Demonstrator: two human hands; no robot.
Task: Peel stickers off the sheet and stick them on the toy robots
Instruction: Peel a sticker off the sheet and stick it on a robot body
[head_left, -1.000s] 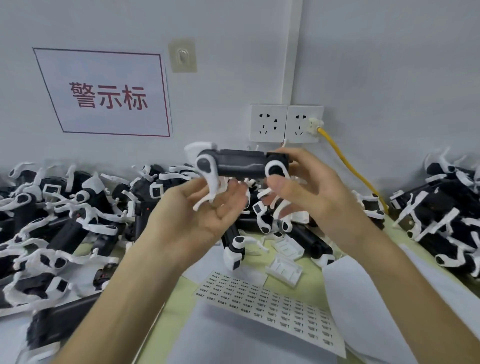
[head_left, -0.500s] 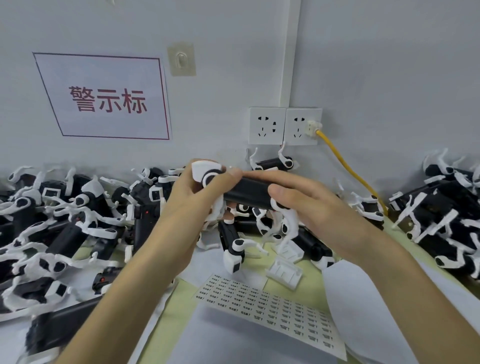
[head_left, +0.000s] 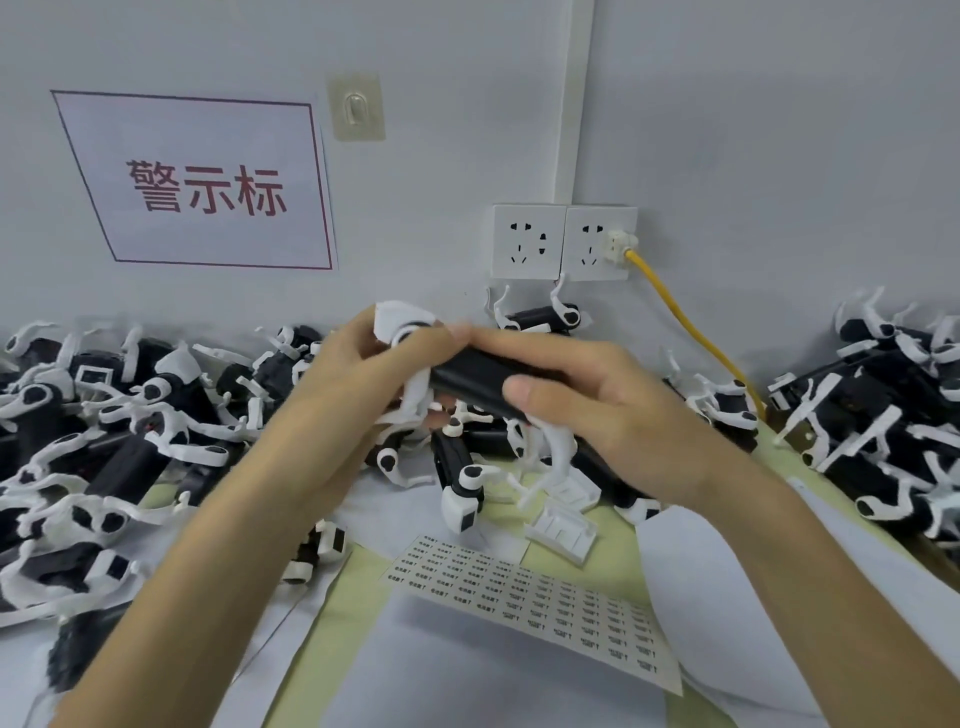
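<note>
Head view: left hand (head_left: 343, 395) and right hand (head_left: 613, 410) grip a black-and-white plastic toy robot (head_left: 467, 375) crosswise above the white paper sticker sheet (head_left: 535, 597), which lies nearer the right.

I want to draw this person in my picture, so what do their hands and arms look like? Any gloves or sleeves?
No gloves: the left hand and the right hand are both bare. No sleeves show either; the left forearm and the right forearm are uncovered as far as the picture reaches. I see no rings, watch or bracelet. The right thumbnail is short and unpainted.
</note>
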